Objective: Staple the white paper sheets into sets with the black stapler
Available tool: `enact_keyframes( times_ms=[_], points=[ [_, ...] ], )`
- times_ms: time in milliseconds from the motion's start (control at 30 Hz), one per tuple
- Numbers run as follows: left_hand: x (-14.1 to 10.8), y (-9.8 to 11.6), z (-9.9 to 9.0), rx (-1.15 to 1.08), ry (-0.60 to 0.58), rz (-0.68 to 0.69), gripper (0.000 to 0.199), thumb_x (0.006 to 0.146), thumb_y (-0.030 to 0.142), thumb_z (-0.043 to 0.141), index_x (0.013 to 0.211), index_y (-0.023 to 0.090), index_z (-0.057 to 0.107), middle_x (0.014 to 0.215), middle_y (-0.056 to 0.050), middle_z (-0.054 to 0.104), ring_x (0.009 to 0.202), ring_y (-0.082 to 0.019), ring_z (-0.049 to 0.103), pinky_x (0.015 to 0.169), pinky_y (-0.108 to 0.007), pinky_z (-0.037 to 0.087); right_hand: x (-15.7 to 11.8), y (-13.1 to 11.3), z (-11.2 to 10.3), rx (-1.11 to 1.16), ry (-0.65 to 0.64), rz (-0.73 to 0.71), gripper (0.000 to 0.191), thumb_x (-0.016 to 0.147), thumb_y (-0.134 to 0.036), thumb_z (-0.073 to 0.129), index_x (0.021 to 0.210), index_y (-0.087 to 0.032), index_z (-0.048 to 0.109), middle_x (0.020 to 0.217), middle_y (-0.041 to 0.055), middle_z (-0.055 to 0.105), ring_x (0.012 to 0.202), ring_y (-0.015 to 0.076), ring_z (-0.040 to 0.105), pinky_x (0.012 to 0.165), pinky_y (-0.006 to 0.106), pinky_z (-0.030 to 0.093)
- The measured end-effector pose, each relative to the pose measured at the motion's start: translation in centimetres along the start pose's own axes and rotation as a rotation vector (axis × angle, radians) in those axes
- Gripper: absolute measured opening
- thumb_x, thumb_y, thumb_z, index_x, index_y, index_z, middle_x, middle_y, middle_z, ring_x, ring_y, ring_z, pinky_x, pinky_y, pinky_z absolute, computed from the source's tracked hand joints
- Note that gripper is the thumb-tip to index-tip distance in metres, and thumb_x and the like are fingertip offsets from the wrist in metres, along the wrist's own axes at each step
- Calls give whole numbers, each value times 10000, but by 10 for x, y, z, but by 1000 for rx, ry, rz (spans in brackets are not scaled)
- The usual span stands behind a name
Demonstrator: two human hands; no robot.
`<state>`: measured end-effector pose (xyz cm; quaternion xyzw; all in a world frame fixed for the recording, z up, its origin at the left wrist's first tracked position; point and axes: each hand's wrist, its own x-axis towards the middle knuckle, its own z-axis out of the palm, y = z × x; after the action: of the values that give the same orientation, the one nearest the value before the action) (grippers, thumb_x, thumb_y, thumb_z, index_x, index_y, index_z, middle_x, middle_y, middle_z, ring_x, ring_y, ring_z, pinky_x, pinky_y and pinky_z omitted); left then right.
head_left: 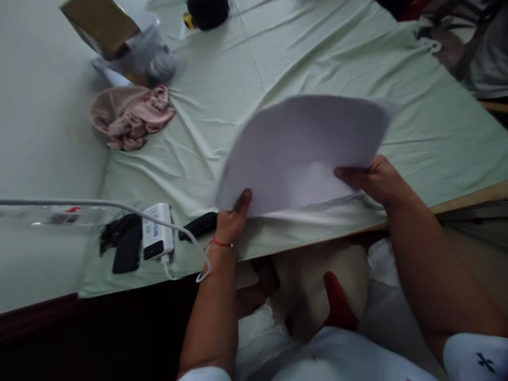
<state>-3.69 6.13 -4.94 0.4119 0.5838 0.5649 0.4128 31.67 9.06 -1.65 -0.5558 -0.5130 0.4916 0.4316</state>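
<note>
A large white sheet of paper [293, 153], bowed and blurred along its edges, is held up over the bed. Whether it is one sheet or several I cannot tell. My left hand [234, 211] pinches its lower left corner, thumb on top and fingers hidden underneath. At the right side my right hand [375, 177] grips it, the thumb pressed on its upper face. A red string bracelet [223, 242] circles my left wrist. Just left of that hand lies a slim black case [198, 226].
A white power bank [157, 231] with a white cable [119, 205] lies beside a dark phone [127, 251]. Pink cloth [138, 116], a plastic bag [153, 53] and a cardboard box [101, 26] stand along the wall. A pale green sheet [206, 121] covers the bed.
</note>
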Motion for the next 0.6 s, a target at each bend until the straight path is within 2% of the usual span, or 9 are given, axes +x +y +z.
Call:
enact_keyframes(
  times_ms=[33,100,200,300,367,467,533,600],
  points=[
    [-3,3,4,-25,3,-17,379,703,428,984,963,231,791,1052,-72,819,1196,-272,739,1097,-366,569,0,-1,0,25,-6,21,372,741,-461,916,624,-211,668,662,-11,594,593,116,489,537,258,425],
    [-8,10,11,-87,-15,-120,485,658,494,1005,995,216,796,1041,-73,826,1048,-252,769,999,-372,621,0,-4,2,72,-4,59,357,754,-459,894,613,-209,683,621,-14,580,547,104,458,483,245,367],
    [-13,19,19,-177,-48,-287,560,596,488,1040,1013,208,791,999,-65,829,922,-239,774,868,-365,658,3,-4,6,133,22,94,291,725,-429,907,642,-225,716,613,-15,601,527,110,472,453,246,364],
    [-15,28,19,-248,-73,-346,544,653,455,1020,1064,199,773,1020,-70,827,1041,-273,784,931,-392,659,5,-1,10,231,101,72,279,685,-403,941,647,-238,719,654,-9,642,556,114,517,487,256,424],
    [-16,33,15,-315,-136,-410,519,715,470,984,1092,194,758,1051,-79,824,1071,-298,786,918,-420,675,7,0,12,298,165,32,278,668,-400,961,674,-251,726,718,-1,686,607,129,571,552,279,492],
    [-18,39,10,-387,-271,-512,569,733,552,959,1120,200,737,1079,-96,822,926,-295,811,710,-383,692,7,-1,13,344,215,0,316,656,-423,983,670,-282,700,765,0,714,664,163,625,615,314,554],
    [-20,42,8,-349,-329,-540,621,675,599,980,1065,188,726,952,-86,814,699,-238,781,512,-287,610,7,-3,14,353,211,7,364,633,-445,1001,628,-284,674,733,-5,698,641,160,614,595,310,553],
    [-23,45,9,-267,-332,-549,627,611,578,1019,987,179,715,776,-34,761,517,-156,685,371,-195,452,6,-4,15,350,191,24,411,611,-464,1015,591,-273,651,682,-12,664,592,141,577,550,291,532]
  ],
)
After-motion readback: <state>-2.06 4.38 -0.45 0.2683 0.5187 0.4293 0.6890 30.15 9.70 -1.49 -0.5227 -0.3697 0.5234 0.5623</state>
